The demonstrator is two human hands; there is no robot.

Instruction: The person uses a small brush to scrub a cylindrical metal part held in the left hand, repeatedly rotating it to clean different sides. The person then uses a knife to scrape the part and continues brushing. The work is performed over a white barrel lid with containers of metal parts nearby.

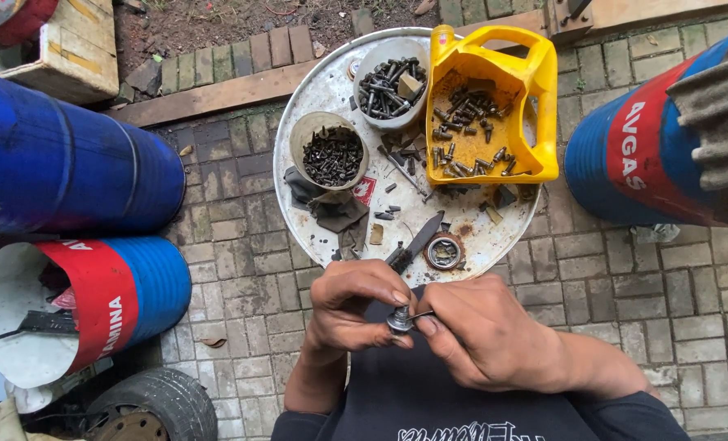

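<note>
- Hands meet low in the centre, over the person's dark lap.
- Left hand [356,306] pinches a small round metal part [398,319] from above, steadying it.
- Right hand [478,331] grips a thin metal pin [420,314], its tip at the part.
- Round metal tray [315,90] lies just ahead, holding sorted screws: a cut yellow jug [535,77], two tubs, a knife [417,242].
- Blue drums flank both sides.

I see a small round grey metal part [399,319], dirty and dull, pinched upright between both hands' fingertips over my lap, a thin metal pin [422,314] touching its right side.
</note>
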